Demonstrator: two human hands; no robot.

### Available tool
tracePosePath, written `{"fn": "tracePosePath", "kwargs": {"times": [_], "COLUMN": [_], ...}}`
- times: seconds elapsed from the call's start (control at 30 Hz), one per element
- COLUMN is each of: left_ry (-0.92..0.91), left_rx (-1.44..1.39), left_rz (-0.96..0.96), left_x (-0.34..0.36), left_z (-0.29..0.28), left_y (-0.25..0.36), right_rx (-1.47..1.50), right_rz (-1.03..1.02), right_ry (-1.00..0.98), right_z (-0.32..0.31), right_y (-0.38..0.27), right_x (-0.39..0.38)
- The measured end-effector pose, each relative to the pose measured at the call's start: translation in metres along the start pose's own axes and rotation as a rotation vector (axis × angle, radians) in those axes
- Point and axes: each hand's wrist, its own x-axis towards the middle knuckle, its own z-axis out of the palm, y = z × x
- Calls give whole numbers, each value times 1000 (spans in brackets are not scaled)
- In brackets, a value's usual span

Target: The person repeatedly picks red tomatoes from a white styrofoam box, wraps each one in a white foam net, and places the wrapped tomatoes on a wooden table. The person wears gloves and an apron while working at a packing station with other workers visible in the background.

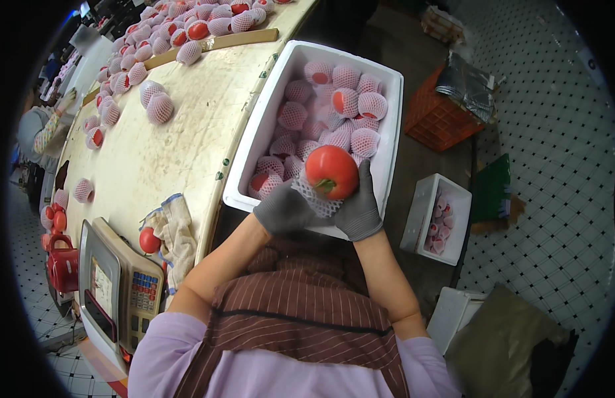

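Sleeving looks like the step here: the gloved right hand (359, 211) cups the red tomato (332, 170), one digit pressed up its side, over the near end of the white foam box (395, 119). Gloved left hand (282, 207) is at the pale net sleeve (314, 198), fingers hidden, so can't tell if it's pinching. Next move probably calls for stretching that net around gently. Farther off, netted tomatoes (292, 115) sit in the box.
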Motion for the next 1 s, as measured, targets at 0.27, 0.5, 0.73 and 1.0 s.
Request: {"fn": "tracePosePath", "kwargs": {"times": [0.27, 0.5, 0.73, 1.0], "left_ry": [556, 267, 150, 184], "left_rx": [783, 1745, 1627, 20], "left_rz": [570, 1147, 832, 666], "left_x": [4, -10, -1, 69], "left_z": [-8, 22, 4, -86], "left_y": [16, 10, 58, 269], "right_rx": [-601, -1020, -835, -693], "right_rz": [-233, -604, -179, -174], "right_ry": [-8, 241, 116, 215], "right_z": [-23, -23, -9, -34], "right_y": [-10, 5, 11, 2], "right_x": [0, 12, 5, 9]}}
